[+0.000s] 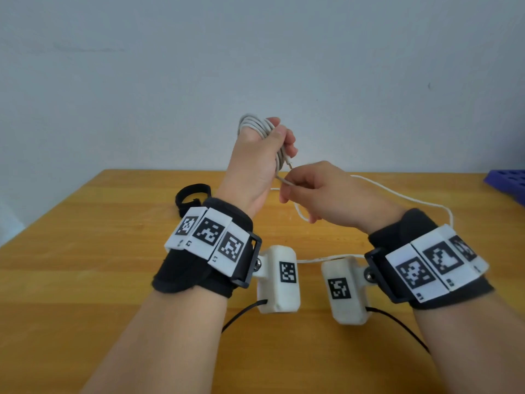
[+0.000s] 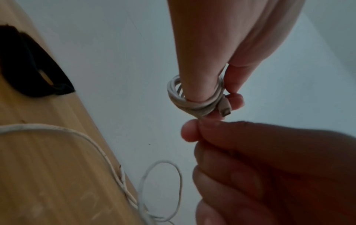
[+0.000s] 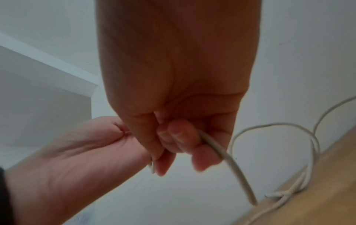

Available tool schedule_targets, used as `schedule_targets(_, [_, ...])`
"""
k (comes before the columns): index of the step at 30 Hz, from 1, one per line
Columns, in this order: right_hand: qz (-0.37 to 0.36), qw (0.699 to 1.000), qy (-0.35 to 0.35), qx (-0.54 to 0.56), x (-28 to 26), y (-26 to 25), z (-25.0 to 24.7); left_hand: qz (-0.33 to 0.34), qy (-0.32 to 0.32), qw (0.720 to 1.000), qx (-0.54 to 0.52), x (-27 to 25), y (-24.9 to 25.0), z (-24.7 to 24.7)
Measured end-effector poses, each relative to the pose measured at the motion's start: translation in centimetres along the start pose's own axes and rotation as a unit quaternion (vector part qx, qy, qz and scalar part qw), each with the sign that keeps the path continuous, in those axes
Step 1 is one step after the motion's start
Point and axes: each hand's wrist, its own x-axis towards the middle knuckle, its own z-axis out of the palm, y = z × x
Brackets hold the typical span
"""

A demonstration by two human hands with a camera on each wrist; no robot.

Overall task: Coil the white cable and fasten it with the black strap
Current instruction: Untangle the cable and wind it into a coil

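Note:
My left hand (image 1: 267,146) is raised above the table and holds several turns of the white cable (image 1: 257,125) wound round its fingers; the left wrist view shows the coil (image 2: 192,99) round the thumb with a plug end (image 2: 224,110) pinched by the fingertips. Just below it my right hand (image 1: 306,189) pinches the loose run of cable (image 3: 227,161) between thumb and fingers. The rest of the cable (image 1: 403,197) trails over the table to the right. A black strap (image 1: 191,194) lies looped on the table, behind my left wrist.
The wooden table (image 1: 85,265) ends at a pale wall (image 1: 255,52) close behind the hands. A purple tray (image 1: 508,183) sits at the far right edge. Loose cable loops (image 2: 161,190) lie on the table near its far edge. Thin black wires run from both wrist cameras.

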Motion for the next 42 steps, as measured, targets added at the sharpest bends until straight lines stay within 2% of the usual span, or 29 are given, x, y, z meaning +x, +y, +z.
schedule_targets(6, [-0.023,0.997,0.007,-0.069,-0.3,-0.9,-0.6,0.012,0.017,0.994,0.105,0.2,-0.6,-0.3])
schedule_targets(10, [-0.030,0.997,0.037,-0.053,-0.4,-0.9,-1.3,0.022,0.011,0.983,0.180,0.1,-0.8,-0.4])
schedule_targets(14, [-0.057,0.996,0.066,-0.002,-0.5,-1.2,-1.7,0.001,-0.007,0.974,0.228,0.0,-1.1,-0.6])
schedule_targets(23, [-0.087,0.989,0.113,0.028,-0.4,-0.7,-2.2,-0.024,-0.087,0.967,0.239,-0.4,-0.4,-0.1])
schedule_targets(36, [-0.118,0.965,0.213,0.101,-0.6,-0.4,-2.8,-0.098,-0.167,0.935,0.297,-0.9,0.6,-0.3])
schedule_targets(42, [-0.132,0.951,0.250,0.124,-0.3,0.0,-2.8,-0.131,-0.217,0.935,0.247,-0.8,0.8,-0.6])
